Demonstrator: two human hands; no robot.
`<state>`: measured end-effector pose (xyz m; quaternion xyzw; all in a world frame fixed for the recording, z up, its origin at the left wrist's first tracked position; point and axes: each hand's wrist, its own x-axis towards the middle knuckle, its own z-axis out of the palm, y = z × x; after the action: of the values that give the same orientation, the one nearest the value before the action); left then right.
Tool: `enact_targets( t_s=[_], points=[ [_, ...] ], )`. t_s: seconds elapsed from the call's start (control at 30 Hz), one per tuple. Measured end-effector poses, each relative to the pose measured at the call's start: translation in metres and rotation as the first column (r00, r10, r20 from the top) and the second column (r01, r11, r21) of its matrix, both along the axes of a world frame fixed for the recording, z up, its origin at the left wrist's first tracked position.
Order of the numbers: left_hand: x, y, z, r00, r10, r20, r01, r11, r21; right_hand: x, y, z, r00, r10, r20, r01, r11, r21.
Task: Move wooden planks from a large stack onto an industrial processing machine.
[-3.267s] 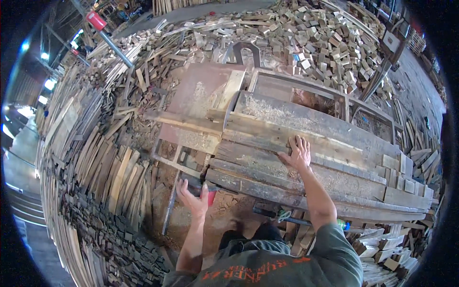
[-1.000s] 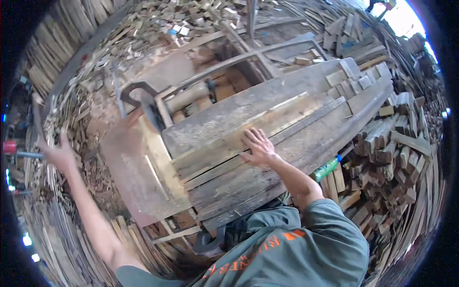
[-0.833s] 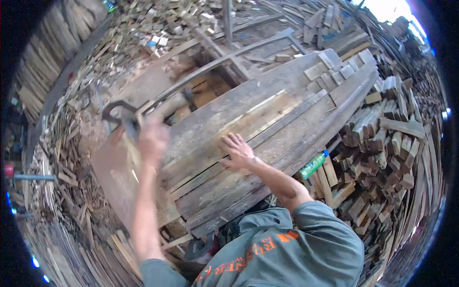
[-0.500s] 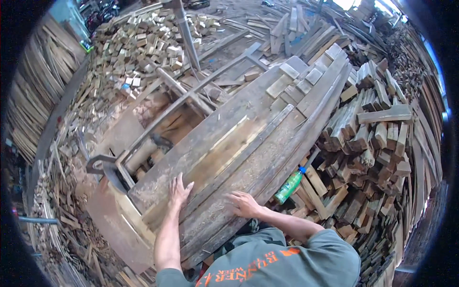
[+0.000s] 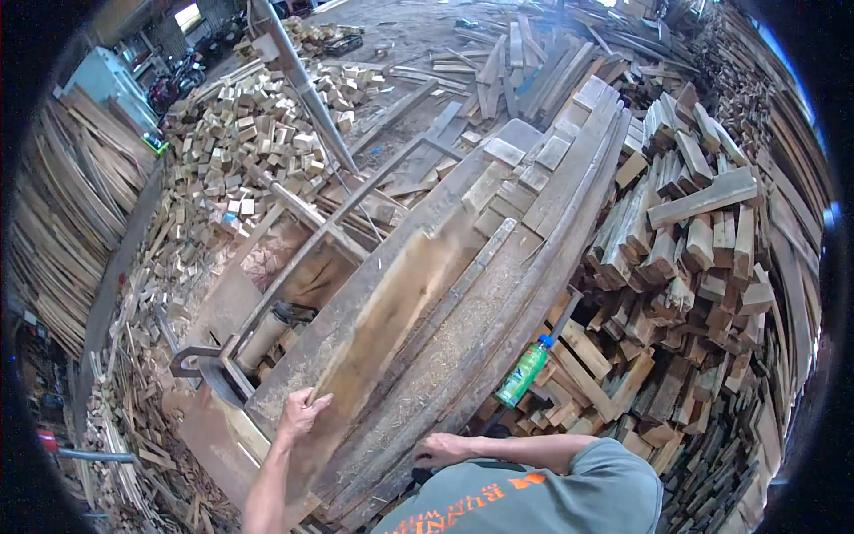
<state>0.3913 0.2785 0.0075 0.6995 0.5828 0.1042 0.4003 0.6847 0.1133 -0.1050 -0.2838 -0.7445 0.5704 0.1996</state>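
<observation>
My left hand point(image 5: 301, 416) is closed on the left edge of a long wooden board point(image 5: 374, 338), near its close end. The board is brown with a pale, uneven edge and lies along a sawdust-strewn workbench point(image 5: 471, 303). A narrow wooden strip point(image 5: 467, 271) runs along the board's right side. Close to my body, at the bench's near edge, my right hand point(image 5: 440, 449) has its fingers curled; whatever they may hold is hidden.
A metal frame point(image 5: 325, 227) and a round wheel-like part point(image 5: 222, 381) stand left of the bench. Cut blocks point(image 5: 538, 178) sit on its far end. A green bottle point(image 5: 525, 372) with a blue cap rests at right, beside stacked timber point(image 5: 658, 231). Block heaps point(image 5: 258, 133) lie beyond.
My left hand went from lying spread on the board to gripping its edge. The board looks swung and shifted nearer. My right hand drew back from the bench top toward my body.
</observation>
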Motion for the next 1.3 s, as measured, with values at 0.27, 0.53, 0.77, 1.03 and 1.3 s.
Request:
enact_targets(
  t_s=[0.27, 0.53, 0.77, 1.03, 1.3],
  points=[
    [0.129, 0.065, 0.029, 0.913, 0.145, 0.382, -0.123, 0.989, -0.083, -0.007, 0.006, 0.044, 0.931, -0.034, -0.363, -0.125, 0.906, -0.405],
    [0.265, 0.139, 0.054, 0.665, 0.142, 0.733, 0.009, 0.98, -0.199, 0.053, 0.035, 0.057, 0.701, -0.7, -0.136, 0.372, 0.522, -0.768],
    [0.274, 0.143, 0.092, 0.742, -0.034, 0.669, 0.089, 0.995, -0.049, 0.339, 0.345, 0.135, 0.284, -0.957, -0.05, 0.957, 0.287, -0.046],
    [0.04, -0.024, -0.059, 0.713, 0.64, 0.286, -0.593, 0.768, -0.243, 0.273, 0.389, 0.115, 0.484, -0.816, -0.315, 0.866, 0.397, 0.303],
    [0.025, -0.163, -0.026, 0.453, 0.795, 0.405, -0.863, 0.504, -0.024, 0.034, 0.167, 0.039, 0.836, -0.491, -0.244, 0.341, 0.814, -0.47]
  ],
)
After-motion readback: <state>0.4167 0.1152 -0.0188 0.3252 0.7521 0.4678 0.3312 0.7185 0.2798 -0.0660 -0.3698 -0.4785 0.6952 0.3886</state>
